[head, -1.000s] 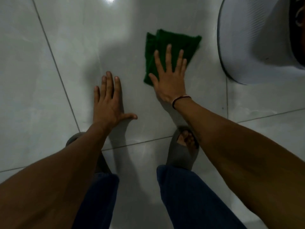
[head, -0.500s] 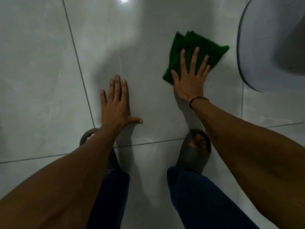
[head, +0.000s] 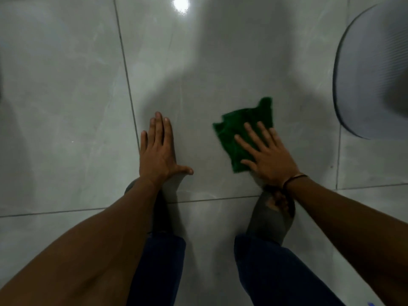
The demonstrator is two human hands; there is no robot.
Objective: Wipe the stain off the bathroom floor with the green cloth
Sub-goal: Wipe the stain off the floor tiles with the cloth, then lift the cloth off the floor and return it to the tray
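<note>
The green cloth (head: 238, 127) lies crumpled flat on the glossy grey tiled floor (head: 66, 107), right of centre. My right hand (head: 267, 155) presses down on its near right part with fingers spread, pointing up and left. My left hand (head: 157, 151) rests flat on the bare tile to the left of the cloth, fingers together and thumb out, holding nothing. I see no distinct stain on the tile around the cloth.
A large grey-white rounded fixture (head: 373, 80) stands at the right edge. My two feet in dark slippers (head: 271, 217) are planted just below the hands. Grout lines cross the floor, and a ceiling light (head: 181, 3) reflects at the top.
My right hand has dragged the cloth back toward my feet, and the cloth has bunched and turned. The left hand stayed flat on the tile. The view shifted.
</note>
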